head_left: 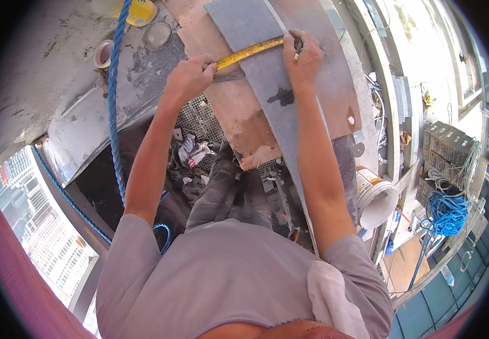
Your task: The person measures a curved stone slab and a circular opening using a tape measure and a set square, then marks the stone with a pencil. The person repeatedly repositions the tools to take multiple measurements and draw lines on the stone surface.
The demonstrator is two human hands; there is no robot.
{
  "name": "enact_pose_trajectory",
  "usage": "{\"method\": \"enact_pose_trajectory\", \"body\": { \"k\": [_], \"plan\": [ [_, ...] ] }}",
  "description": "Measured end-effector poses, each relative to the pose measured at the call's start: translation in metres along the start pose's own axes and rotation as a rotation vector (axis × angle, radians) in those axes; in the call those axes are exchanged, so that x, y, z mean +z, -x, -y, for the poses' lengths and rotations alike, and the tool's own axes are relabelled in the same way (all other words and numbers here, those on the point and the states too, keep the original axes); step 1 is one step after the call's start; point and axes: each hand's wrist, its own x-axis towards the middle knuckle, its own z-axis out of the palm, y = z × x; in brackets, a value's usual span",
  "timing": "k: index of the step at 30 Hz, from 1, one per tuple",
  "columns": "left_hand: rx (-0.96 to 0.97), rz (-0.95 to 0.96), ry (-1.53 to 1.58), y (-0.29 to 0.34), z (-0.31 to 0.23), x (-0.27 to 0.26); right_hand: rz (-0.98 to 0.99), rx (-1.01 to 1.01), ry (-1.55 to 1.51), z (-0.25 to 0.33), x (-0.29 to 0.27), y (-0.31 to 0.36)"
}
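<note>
A yellow measuring tape (249,53) stretches between my hands across a long grey slab (272,76). My left hand (190,79) pinches the tape's left end, just off the slab's left edge, with its fingers closed. At the slab's right side, my right hand (303,59) grips the other end of the tape and also has a short pencil-like stick (296,51) between its fingers. A dark wet-looking patch (281,97) marks the slab below the tape. Under the slab lies a brown board (236,107) with ragged edges.
A blue rope (114,101) hangs down at the left, near a tape roll (103,54) and a round lid (157,36). Rubble and scraps (194,152) lie by my feet. A white bucket (377,198) rests tipped at the right, with coiled blue rope (448,213) beyond.
</note>
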Motion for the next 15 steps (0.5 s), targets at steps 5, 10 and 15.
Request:
{"method": "enact_pose_trajectory", "body": {
  "k": [5, 10, 15],
  "plan": [
    [-0.064, 0.025, 0.055, -0.001, -0.002, 0.000, -0.005, 0.037, -0.012, 0.005, 0.005, 0.003],
    [-0.063, 0.062, 0.124, -0.006, 0.002, 0.000, 0.001, -0.008, 0.020, 0.009, 0.006, -0.001],
    [-0.067, 0.142, 0.174, -0.009, 0.002, -0.008, 0.013, 0.048, 0.040, 0.013, 0.004, -0.002]
  ]
}}
